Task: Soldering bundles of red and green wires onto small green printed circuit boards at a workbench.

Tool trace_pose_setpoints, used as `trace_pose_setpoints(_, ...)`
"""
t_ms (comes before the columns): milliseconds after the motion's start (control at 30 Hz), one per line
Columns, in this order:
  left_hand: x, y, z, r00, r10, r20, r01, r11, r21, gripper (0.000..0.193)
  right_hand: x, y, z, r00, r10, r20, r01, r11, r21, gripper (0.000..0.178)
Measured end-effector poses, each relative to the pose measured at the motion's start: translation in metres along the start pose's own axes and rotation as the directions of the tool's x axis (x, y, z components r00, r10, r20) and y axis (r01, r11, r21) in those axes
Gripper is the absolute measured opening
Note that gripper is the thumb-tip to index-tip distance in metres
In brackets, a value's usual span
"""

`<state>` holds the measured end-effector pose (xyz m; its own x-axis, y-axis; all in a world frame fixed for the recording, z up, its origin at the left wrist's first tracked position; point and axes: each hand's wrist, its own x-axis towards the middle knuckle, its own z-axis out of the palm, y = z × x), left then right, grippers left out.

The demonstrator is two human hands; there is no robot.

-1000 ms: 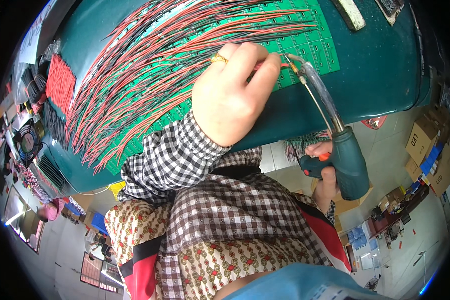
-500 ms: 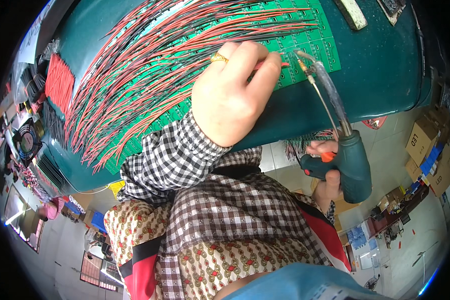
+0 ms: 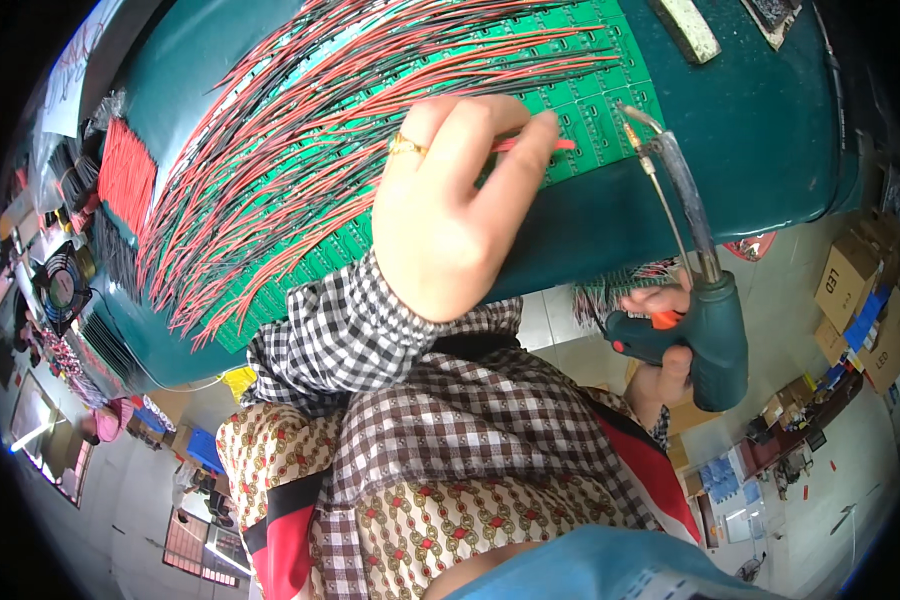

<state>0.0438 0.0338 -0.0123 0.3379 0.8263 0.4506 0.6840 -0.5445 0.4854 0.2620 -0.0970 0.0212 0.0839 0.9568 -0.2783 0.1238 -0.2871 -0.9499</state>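
My left hand (image 3: 448, 215) is closed over the near right part of a green circuit board panel (image 3: 610, 135). Between its thumb and fingers is a red wire (image 3: 560, 145), its end sticking out to the right. Rows of red and black wires (image 3: 270, 170) lie across the panel and fan out to the left. In my right hand (image 3: 660, 372) is a dark green soldering gun (image 3: 720, 345), gripped by its handle in front of the table edge. Its bent metal tip (image 3: 635, 113) and thin feed tube point up over the panel's right part, apart from the held wire.
On the green tabletop (image 3: 760, 150), a pale block (image 3: 686, 30) lies at the far right. A stack of red wires (image 3: 126, 175) sits at the left with black wires (image 3: 116, 250) beside it. A small fan (image 3: 62, 288) stands further left. Cardboard boxes (image 3: 842, 285) are at the right.
My left hand has shifted slightly left, still pinching the red wire. The soldering gun tip has drawn back to the right, away from the hand.
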Motion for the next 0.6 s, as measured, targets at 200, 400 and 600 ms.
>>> trace_pose_setpoints(200, -0.002, 0.001, 0.016, 0.995, -0.022, 0.094, 0.014, 0.996, 0.092, 0.037, 0.002, 0.003, -0.006, 1.000, -0.017, -0.003, 0.017, 0.998, -0.063, 0.076)
trace_pose_setpoints(400, -0.003, -0.001, 0.011, 0.997, 0.021, 0.078, -0.022, 1.000, 0.017, 0.035, -0.001, 0.021, -0.025, 0.988, 0.011, 0.155, -0.016, 0.999, 0.032, 0.070)
trace_pose_setpoints(600, -0.005, -0.004, 0.010, 0.995, 0.061, 0.074, -0.059, 0.998, -0.026, 0.033, 0.002, -0.005, -0.004, 0.997, 0.059, 0.054, -0.057, 0.998, -0.037, 0.069)
